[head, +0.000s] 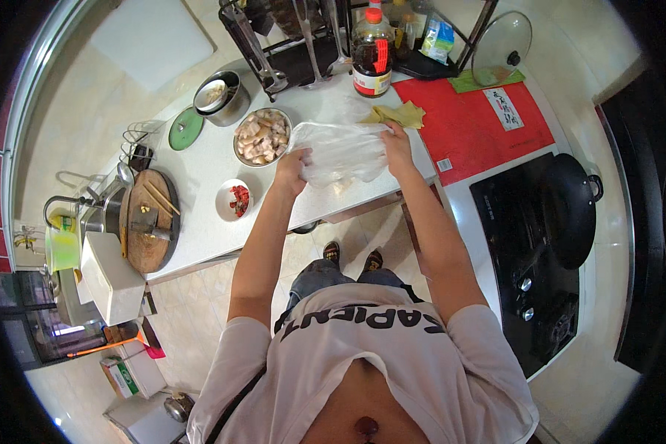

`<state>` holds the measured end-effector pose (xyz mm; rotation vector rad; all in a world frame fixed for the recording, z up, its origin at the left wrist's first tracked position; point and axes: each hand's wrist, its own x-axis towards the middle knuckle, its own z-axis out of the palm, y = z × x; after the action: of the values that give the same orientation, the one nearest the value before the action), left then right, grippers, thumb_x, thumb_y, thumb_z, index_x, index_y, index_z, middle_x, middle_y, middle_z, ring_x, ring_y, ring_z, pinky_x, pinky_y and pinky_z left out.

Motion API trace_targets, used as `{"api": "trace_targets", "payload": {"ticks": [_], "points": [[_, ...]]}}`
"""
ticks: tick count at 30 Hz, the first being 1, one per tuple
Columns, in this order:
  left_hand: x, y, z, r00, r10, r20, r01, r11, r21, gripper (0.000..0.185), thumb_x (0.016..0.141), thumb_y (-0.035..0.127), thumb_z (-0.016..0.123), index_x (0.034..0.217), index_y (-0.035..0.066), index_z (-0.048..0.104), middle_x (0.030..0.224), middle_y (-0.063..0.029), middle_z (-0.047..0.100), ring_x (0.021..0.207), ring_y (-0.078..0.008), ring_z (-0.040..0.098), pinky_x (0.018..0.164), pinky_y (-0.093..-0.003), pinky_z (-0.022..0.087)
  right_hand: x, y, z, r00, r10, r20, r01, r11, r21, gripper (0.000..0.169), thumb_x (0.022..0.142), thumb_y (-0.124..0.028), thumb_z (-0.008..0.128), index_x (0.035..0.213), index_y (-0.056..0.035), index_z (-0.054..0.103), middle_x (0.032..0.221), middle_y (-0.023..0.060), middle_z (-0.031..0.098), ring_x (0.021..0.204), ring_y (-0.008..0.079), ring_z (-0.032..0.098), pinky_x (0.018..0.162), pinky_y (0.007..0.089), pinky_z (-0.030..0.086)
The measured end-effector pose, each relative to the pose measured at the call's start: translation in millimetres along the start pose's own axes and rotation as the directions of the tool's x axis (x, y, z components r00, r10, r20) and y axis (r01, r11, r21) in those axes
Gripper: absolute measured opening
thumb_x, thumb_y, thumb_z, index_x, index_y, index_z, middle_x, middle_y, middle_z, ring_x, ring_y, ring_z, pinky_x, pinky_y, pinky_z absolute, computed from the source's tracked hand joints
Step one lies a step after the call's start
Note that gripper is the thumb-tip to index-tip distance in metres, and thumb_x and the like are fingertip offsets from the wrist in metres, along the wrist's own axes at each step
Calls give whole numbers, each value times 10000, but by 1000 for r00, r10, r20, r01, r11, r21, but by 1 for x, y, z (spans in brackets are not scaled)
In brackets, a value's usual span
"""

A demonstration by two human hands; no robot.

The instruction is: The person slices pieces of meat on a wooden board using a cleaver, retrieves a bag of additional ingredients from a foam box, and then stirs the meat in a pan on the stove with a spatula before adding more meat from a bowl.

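A clear plastic bag (341,152) is stretched between my two hands over the front part of the white counter. My left hand (293,172) grips its left side, and my right hand (398,149) grips its upper right edge. Just left of the bag stands a metal bowl full of cut raw meat (262,137). A white bowl (223,201) with chopped red peppers (239,200) is nearer the counter's front edge, left of my left forearm. Behind my right hand lies a crumpled yellow-green cloth (402,115).
At the left, a round wooden chopping board (139,233) carries a cleaver (158,230) and chopsticks (161,198). A dark sauce bottle (372,55) stands behind the bag. On the right are a red mat (466,133) and a black wok (569,211) on the gas hob (488,222).
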<state>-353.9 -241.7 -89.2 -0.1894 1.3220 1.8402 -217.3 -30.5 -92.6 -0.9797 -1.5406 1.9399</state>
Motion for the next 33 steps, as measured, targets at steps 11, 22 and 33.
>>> {"api": "trace_targets", "payload": {"ticks": [11,22,33], "points": [[-29,15,65,945,210,251,-258,5,966,404,757,300,675,1009,-2,578,888,-221,627,814,-351,614,731,-421,463,-28,-45,10,909,-120,399,401,506,-764,767,707,-279,698,1313,8,327,1061,247,581,993,347,581,873,401,447],[-26,-4,58,783,545,299,-442,150,884,213,819,191,577,943,18,593,802,-219,619,759,-393,599,673,-451,473,-63,-63,1,740,-585,331,618,399,-677,345,771,-130,600,1074,-36,464,866,159,607,835,341,605,729,412,478],[-52,-13,53,699,633,332,-579,227,783,206,804,122,601,967,-3,598,804,-229,620,739,-389,605,656,-414,478,-67,3,21,838,-103,536,541,290,-790,275,740,40,495,993,-30,580,914,196,610,879,354,584,759,413,454]]}}
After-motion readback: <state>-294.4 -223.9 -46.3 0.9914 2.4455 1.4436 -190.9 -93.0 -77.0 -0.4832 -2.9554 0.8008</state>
